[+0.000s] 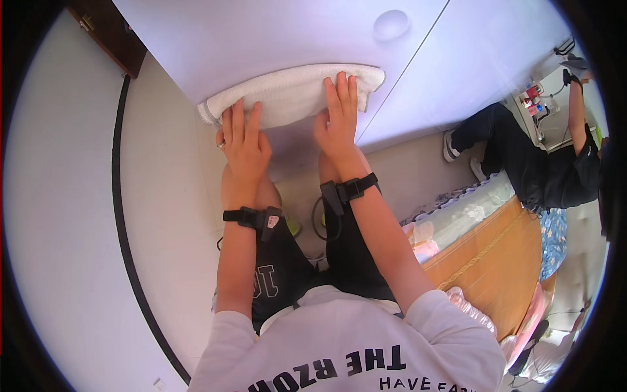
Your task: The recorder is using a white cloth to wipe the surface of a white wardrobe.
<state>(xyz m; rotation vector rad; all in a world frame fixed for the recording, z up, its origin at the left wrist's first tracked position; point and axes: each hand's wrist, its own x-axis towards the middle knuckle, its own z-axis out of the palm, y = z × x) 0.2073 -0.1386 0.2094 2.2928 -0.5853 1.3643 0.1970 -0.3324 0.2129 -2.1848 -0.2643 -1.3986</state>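
Observation:
A folded white towel (294, 98) with a grey-edged hem lies in a curved band against a smooth white panel (274, 34). My left hand (245, 147), with a ring on one finger, presses its fingers onto the towel's left part. On the right part rest the fingers of my right hand (340, 130), fairly straight and pointing away from me. Both thumbs sit near the towel's lower edge. Black straps with small devices and cables circle both wrists. Above the towel, the panel bears a round, pale fitting (391, 25). My bent knees are below my hands.
A dark seam separates the panel from another white panel (455, 63). To the right, a person in dark clothes (529, 157) reaches toward a cluttered white surface (551, 110). A wooden bed board (485, 262) stands near my right arm. At upper left is a brown door (110, 39).

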